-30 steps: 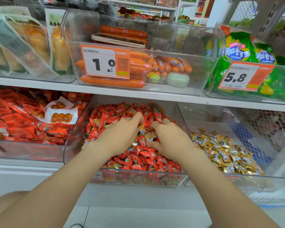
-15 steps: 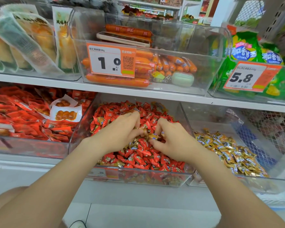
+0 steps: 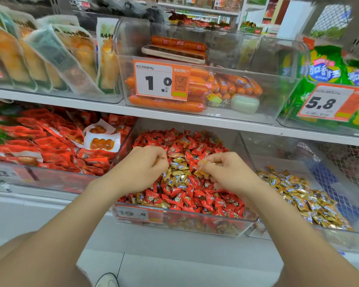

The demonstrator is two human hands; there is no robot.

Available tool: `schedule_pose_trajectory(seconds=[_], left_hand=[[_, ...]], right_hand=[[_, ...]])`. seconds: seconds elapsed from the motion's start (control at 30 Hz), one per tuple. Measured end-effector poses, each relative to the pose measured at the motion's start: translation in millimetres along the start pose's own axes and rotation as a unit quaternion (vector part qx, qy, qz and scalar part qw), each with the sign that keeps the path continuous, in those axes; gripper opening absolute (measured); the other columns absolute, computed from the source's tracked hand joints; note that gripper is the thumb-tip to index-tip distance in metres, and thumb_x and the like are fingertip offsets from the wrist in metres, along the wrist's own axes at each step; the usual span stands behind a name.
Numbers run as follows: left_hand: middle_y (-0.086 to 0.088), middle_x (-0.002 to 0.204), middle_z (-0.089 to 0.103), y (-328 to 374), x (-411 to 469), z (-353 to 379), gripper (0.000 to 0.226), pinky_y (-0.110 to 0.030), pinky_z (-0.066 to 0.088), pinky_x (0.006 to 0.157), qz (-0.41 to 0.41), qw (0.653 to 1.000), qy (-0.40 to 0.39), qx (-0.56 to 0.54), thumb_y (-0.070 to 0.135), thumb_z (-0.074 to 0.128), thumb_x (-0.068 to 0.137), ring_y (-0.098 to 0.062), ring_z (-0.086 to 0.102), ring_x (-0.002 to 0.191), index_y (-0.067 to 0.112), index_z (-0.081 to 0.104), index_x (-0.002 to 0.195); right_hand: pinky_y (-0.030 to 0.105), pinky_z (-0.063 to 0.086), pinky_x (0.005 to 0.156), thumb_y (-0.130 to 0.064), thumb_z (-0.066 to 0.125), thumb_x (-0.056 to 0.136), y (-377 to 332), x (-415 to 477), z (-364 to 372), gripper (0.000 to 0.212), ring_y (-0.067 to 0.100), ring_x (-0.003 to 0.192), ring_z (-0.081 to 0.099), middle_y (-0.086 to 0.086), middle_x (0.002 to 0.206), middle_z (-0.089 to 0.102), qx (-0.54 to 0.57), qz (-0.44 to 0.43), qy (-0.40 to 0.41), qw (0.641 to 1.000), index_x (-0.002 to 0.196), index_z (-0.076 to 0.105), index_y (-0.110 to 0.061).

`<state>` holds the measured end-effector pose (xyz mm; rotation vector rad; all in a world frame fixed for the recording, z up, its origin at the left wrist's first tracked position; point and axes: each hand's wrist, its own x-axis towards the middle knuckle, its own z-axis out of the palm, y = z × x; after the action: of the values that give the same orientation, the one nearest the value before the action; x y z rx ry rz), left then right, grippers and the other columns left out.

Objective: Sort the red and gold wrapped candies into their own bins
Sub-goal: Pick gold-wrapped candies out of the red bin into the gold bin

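Both hands have drawn apart and lifted off the heap since the earlier frame, uncovering a knot of gold candies [image 3: 177, 172] between them in the red bin [image 3: 195, 223]. The right hand [image 3: 228, 172] is curled, its fingertips pinching a gold candy or two just above the heap. The left hand [image 3: 141, 170] is curled as well; a sliver of gold wrapper shows at its fingertips, so it seems to hold one too, though most of what it has is hidden.

Sorting looks partly done. The gold bin [image 3: 278, 156] to the right holds a low layer of gold only, with no red visible in it. The red bin is mostly red candies [image 3: 195, 196], but gold ones remain: the cluster in the middle, a few near the back, and some along the front edge beside the price tag [image 3: 139, 214]. More may lie buried under the red. What the hands hold has yet to cross to the gold bin, and several more picks appear to be needed before the red bin is clean.
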<state>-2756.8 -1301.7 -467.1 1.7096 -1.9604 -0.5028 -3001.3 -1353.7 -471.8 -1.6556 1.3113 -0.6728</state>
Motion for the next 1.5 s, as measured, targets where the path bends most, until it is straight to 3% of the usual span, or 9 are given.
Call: schedule_pose_trajectory(seconds=[0.13, 0.33, 0.5, 0.67, 0.87, 1.0, 1.17, 1.33, 1.5], left_hand=[[-0.001, 0.062, 0.054, -11.3, 2.9, 3.1, 0.020, -0.033, 0.035, 0.050, -0.025, 0.999, 0.027, 0.001, 0.017, 0.048, 0.099, -0.013, 0.037, 0.052, 0.011, 0.054, 0.081], [-0.011, 0.073, 0.071, -7.6, 8.4, 4.1, 0.015, -0.026, 0.044, 0.043, -0.023, 0.999, -0.006, -0.045, 0.029, 0.060, 0.104, -0.007, 0.052, 0.042, 0.018, 0.055, 0.094], [-0.003, 0.075, 0.071, -11.1, 10.9, 11.6, 0.020, -0.019, 0.037, 0.058, -0.010, 0.998, -0.032, 0.049, 0.024, 0.050, 0.105, -0.013, 0.062, 0.065, 0.026, 0.067, 0.095], [-0.003, 0.112, 0.056, -11.6, 11.0, 29.2, 0.034, -0.047, 0.056, 0.081, -0.019, 0.978, -0.050, 0.204, 0.054, 0.048, 0.105, -0.032, 0.064, 0.092, 0.025, 0.058, 0.119], [-0.009, 0.120, 0.045, -5.6, 13.1, 33.1, 0.049, -0.046, 0.054, 0.072, -0.017, 0.952, -0.130, 0.277, 0.055, 0.056, 0.102, -0.037, 0.065, 0.094, 0.018, 0.052, 0.134], [-0.009, 0.120, 0.047, -6.5, 15.6, 30.1, 0.046, -0.044, 0.055, 0.080, -0.013, 0.958, -0.157, 0.238, 0.052, 0.062, 0.100, -0.032, 0.061, 0.092, 0.017, 0.055, 0.129], [-0.006, 0.112, 0.044, -10.3, 9.1, 28.7, 0.022, -0.042, 0.050, 0.076, 0.015, 0.966, -0.147, 0.212, 0.035, 0.053, 0.106, -0.026, 0.055, 0.082, 0.015, 0.048, 0.114], [0.000, 0.088, 0.053, -4.0, -4.4, 8.1, 0.011, -0.040, 0.042, 0.063, 0.002, 0.989, -0.095, 0.110, 0.030, 0.050, 0.102, -0.021, 0.052, 0.075, 0.021, 0.043, 0.101], [0.005, 0.069, 0.059, -0.5, -10.7, -2.4, 0.011, -0.034, 0.038, 0.059, -0.016, 0.991, -0.032, 0.128, 0.039, 0.048, 0.099, -0.009, 0.048, 0.064, 0.033, 0.049, 0.090]], right_hand=[[0.028, 0.041, 0.054, -0.041, 0.052, 0.108, -1.8, 7.4, 7.9, 0.024, 0.007, 0.044, 0.045, -0.002, 0.063, 0.056, -0.164, -0.047, 0.014, 0.985, 0.105, 0.068, -0.024], [0.042, 0.056, 0.063, -0.055, 0.044, 0.108, -13.8, 11.9, 15.6, 0.035, 0.012, 0.047, 0.054, -0.002, 0.056, 0.059, -0.173, -0.121, 0.069, 0.975, 0.094, 0.057, -0.026], [0.050, 0.062, 0.064, -0.035, 0.063, 0.105, -15.9, 15.1, 20.1, 0.013, 0.025, 0.063, 0.074, 0.008, 0.075, 0.075, -0.063, -0.110, 0.015, 0.992, 0.104, 0.060, -0.022], [0.033, 0.061, 0.069, -0.010, 0.055, 0.107, -18.8, 14.1, 25.9, 0.021, 0.026, 0.078, 0.076, 0.014, 0.107, 0.074, 0.077, -0.039, -0.023, 0.996, 0.117, 0.073, -0.017], [0.026, 0.036, 0.044, -0.008, 0.047, 0.095, -26.2, 14.6, 29.1, 0.031, 0.016, 0.053, 0.051, 0.007, 0.076, 0.060, 0.172, 0.079, -0.016, 0.982, 0.103, 0.077, -0.010], [0.023, 0.043, 0.048, -0.029, 0.063, 0.098, -23.2, 14.2, 28.3, 0.022, 0.011, 0.043, 0.053, -0.002, 0.054, 0.062, -0.068, 0.000, 0.041, 0.997, 0.089, 0.076, -0.014], [0.034, 0.052, 0.094, -0.022, 0.065, 0.100, -10.7, 29.0, 31.0, 0.018, 0.011, 0.097, 0.066, -0.007, 0.103, 0.073, -0.339, -0.234, 0.005, 0.911, 0.114, 0.076, -0.028], [0.049, 0.055, 0.089, -0.053, 0.073, 0.092, -12.9, 27.1, 36.5, 0.055, 0.029, 0.105, 0.062, 0.001, 0.124, 0.048, -0.461, -0.166, -0.118, 0.864, 0.138, 0.058, -0.026], [0.048, 0.056, 0.089, -0.054, 0.075, 0.089, -24.2, 26.9, 42.4, 0.068, 0.032, 0.115, 0.061, 0.005, 0.131, 0.053, -0.529, -0.146, -0.154, 0.822, 0.147, 0.050, -0.030]])
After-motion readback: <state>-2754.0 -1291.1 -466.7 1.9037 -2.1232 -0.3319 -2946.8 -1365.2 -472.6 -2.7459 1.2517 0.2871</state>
